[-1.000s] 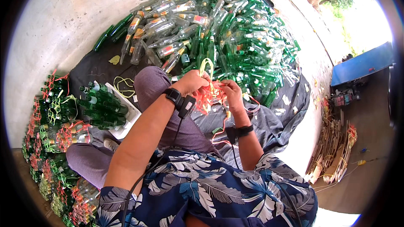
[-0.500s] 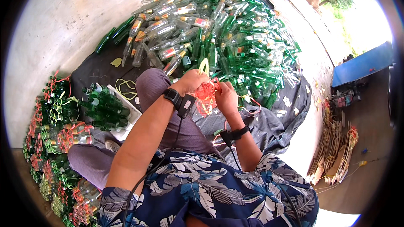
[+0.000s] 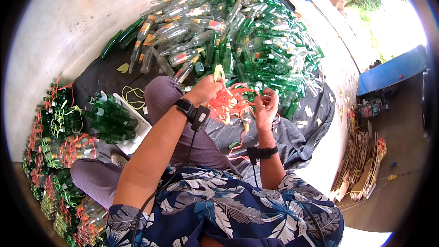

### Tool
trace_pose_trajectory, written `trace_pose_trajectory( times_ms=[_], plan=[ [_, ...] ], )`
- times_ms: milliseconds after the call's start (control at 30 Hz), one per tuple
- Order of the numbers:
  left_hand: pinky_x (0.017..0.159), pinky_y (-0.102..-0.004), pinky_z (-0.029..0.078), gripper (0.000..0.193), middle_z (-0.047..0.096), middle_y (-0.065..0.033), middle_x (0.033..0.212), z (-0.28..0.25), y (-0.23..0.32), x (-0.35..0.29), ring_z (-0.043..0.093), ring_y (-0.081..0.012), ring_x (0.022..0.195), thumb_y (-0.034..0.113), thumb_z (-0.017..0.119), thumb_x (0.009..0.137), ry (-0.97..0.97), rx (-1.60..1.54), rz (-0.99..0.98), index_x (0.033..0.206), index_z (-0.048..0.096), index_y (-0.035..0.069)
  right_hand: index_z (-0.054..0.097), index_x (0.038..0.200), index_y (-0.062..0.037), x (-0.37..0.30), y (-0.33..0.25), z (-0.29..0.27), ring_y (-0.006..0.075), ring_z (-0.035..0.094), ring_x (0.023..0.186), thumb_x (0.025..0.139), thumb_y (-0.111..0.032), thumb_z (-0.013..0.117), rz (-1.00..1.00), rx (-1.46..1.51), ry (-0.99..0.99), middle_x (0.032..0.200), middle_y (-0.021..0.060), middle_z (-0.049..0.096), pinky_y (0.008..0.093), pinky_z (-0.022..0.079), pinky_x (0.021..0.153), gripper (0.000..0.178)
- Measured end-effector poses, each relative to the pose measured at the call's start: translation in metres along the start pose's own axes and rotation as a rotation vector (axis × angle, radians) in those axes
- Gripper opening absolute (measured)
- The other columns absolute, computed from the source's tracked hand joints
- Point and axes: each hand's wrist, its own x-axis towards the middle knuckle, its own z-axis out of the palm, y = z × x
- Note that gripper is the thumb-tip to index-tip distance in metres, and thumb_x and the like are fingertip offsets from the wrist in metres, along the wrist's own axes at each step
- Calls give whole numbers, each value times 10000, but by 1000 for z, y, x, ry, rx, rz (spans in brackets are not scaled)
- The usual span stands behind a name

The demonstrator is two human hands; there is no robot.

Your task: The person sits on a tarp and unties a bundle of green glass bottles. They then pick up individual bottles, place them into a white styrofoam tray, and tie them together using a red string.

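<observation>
A tangled bundle of red plastic cord (image 3: 224,106) hangs between my hands, above my bent legs. My left hand (image 3: 206,90) is closed round it, and a yellow-green strip (image 3: 219,72) loops up out of the same fist. On the other side my right hand (image 3: 266,109) pinches a red strand drawn out from the tangle. Thumb and forefinger are together on it; the other fingers are partly curled. Just beyond the hands lies a big heap of green and clear glass bottles (image 3: 228,34).
Green bottles (image 3: 112,116) stand in a white tray (image 3: 142,132) at my left. Farther left, bottles tied with red and green cord (image 3: 59,123) are stacked against the wall. A black sheet (image 3: 292,139) covers the ground. Flattened cardboard (image 3: 359,164) is bundled at the right.
My right hand has moved right, away from my left hand, drawing a red strand out of the tangle. The tangle has spread wider. My left hand keeps its grip.
</observation>
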Motion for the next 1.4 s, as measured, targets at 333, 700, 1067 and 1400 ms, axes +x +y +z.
trace_pose_trajectory(
  times_ms=[333,700,1067,1400],
  plan=[
    [455,-255,480,150,650,-39,792,5,12,-12,626,-96,546,160,577,985,46,108,-28,1097,578,60,724,1035,20,-24,-37,50,114,680,735,896,-135,766,71,-75,-455,859,76,749,266,551,702,212],
    [475,-250,470,113,619,-12,774,3,-2,-6,581,-93,543,176,606,1006,-45,42,4,1042,599,69,682,937,-80,-16,-20,46,40,551,724,966,-79,694,578,606,-617,836,-46,637,217,439,636,32],
    [840,-291,530,372,704,-42,945,8,-6,-4,646,-127,890,163,795,817,-76,369,94,1120,654,0,637,949,-101,2,-23,18,65,546,556,1013,-173,657,677,767,-661,676,-27,602,218,400,494,98],
    [829,-282,533,451,720,-50,1012,5,-11,2,657,-121,907,54,685,799,-119,296,51,1239,638,-33,609,1116,-77,-6,-14,23,39,500,536,982,-51,664,617,623,-705,846,-12,652,198,357,459,147]
  ],
)
